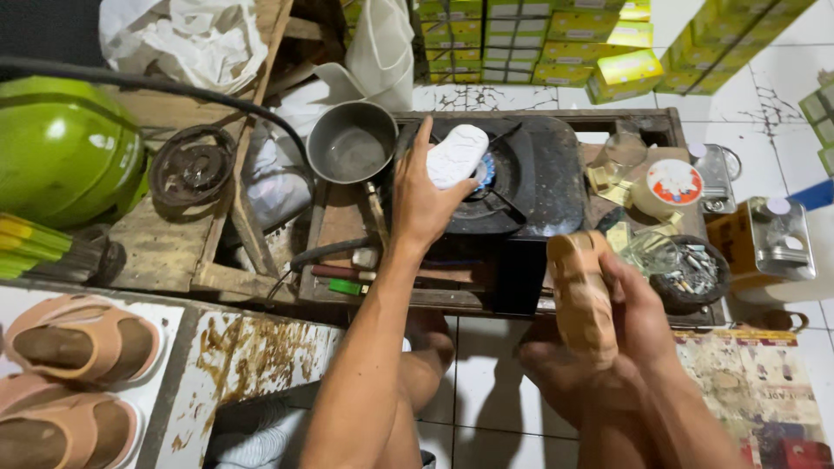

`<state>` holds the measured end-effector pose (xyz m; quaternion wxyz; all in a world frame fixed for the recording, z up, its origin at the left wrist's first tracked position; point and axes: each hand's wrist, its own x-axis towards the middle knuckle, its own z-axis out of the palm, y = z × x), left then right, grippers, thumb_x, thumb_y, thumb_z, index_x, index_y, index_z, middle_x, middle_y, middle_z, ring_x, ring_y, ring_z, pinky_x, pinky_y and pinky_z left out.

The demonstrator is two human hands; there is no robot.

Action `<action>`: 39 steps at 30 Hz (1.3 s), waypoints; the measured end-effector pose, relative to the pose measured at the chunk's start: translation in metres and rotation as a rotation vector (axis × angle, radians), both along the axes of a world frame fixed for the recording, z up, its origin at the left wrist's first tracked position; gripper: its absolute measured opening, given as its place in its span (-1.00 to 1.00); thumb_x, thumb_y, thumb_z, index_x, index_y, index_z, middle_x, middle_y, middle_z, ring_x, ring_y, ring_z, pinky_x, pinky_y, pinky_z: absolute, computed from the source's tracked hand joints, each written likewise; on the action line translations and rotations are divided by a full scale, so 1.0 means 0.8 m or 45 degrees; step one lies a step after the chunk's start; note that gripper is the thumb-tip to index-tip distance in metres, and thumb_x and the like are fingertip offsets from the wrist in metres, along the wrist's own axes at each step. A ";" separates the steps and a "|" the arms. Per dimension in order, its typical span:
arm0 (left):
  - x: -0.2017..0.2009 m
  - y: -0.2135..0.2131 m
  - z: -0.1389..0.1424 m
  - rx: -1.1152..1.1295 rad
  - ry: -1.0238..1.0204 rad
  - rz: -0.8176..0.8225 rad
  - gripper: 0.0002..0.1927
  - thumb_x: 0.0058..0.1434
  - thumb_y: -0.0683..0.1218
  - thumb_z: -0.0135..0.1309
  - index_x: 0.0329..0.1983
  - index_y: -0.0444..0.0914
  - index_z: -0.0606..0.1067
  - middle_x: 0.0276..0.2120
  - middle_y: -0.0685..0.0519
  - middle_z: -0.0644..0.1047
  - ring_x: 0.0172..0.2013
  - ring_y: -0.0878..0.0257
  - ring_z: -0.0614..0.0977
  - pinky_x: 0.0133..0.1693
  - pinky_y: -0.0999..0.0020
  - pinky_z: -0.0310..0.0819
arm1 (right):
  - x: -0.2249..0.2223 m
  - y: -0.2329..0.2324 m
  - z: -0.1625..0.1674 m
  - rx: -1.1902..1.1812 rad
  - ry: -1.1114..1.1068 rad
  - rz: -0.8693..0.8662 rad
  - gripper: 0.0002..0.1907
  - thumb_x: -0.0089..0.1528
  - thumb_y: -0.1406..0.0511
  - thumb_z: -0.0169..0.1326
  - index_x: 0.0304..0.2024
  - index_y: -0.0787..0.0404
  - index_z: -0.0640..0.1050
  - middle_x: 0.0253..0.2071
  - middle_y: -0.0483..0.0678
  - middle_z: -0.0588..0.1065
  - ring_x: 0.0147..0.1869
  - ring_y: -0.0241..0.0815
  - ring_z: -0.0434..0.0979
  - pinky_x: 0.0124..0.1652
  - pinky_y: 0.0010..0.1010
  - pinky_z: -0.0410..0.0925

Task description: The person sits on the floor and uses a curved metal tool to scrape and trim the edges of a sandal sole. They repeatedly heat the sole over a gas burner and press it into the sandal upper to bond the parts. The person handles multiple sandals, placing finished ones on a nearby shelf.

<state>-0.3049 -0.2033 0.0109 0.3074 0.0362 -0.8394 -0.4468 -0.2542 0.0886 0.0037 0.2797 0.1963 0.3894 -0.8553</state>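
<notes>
A white sole [458, 155] is held by the left hand [423, 204] fingers over the lit gas stove [530, 178]; right of the stove, a tan sandal [580, 295] is gripped by the right hand [638, 317].

Premises: a small floor-level shoe workshop. The evidence centres on a black gas stove [521, 174] with a lit burner, set in a wooden frame on white tile. Left of the stove: a metal pot [351, 142], a green gas cylinder [61, 148], finished tan sandals [78, 339]. Behind the stove: stacked green boxes [556, 43]. Right of it: glue tins [777, 239].
</notes>
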 end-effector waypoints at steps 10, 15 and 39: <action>0.084 0.003 0.033 1.331 0.279 0.092 -0.41 0.35 -0.14 0.12 0.37 -0.40 0.22 0.06 -0.09 0.53 -0.02 0.18 0.62 -0.03 0.31 0.61 | -0.177 -0.152 0.031 1.375 1.223 0.330 -0.62 0.20 0.08 0.29 -0.22 0.28 0.72 -0.37 0.01 0.60 -0.33 -0.26 0.49 -0.33 -0.34 0.33; 0.162 0.031 0.031 1.679 -0.201 0.001 -0.63 0.36 -0.10 0.01 0.19 -0.34 0.39 -0.22 -0.17 0.60 -0.45 0.16 0.66 -0.55 0.33 0.55 | -0.231 -0.258 0.055 1.651 1.775 0.312 -0.50 0.18 -0.04 0.33 -0.09 0.22 0.73 -0.28 0.06 0.56 -0.25 -0.14 0.48 -0.25 -0.32 0.37; 0.002 -0.036 0.008 0.601 0.175 0.032 -0.24 0.10 -0.20 0.32 0.37 -0.34 0.32 0.03 -0.11 0.51 0.04 0.07 0.59 0.12 0.23 0.50 | -0.209 -0.145 0.086 1.704 1.306 0.702 -0.55 0.14 0.04 0.32 -0.08 0.21 0.69 -0.30 0.05 0.65 -0.37 -0.20 0.64 -0.35 -0.27 0.50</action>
